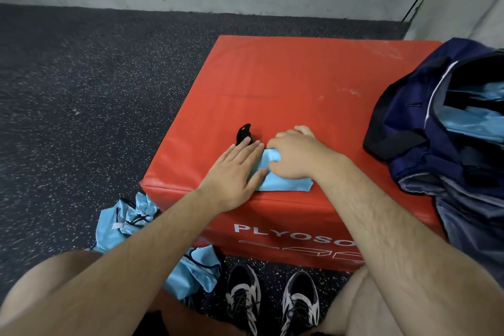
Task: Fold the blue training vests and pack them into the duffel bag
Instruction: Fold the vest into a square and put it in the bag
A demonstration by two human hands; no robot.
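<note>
Fingers of left hand [234, 169] press flat on blue vest [285, 183]; right hand [297, 157] fingers grip it

Left hand [235, 169] lies flat; right hand [298, 157] seemingly pinches, fingers [285, 136] curled.

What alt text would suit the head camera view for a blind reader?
Two hands fold a light blue vest on a red box, left hand pressing flat, right hand gripping a fold. An open navy duffel bag with packed vests sits at right; unfolded vests lie on the floor.
</note>
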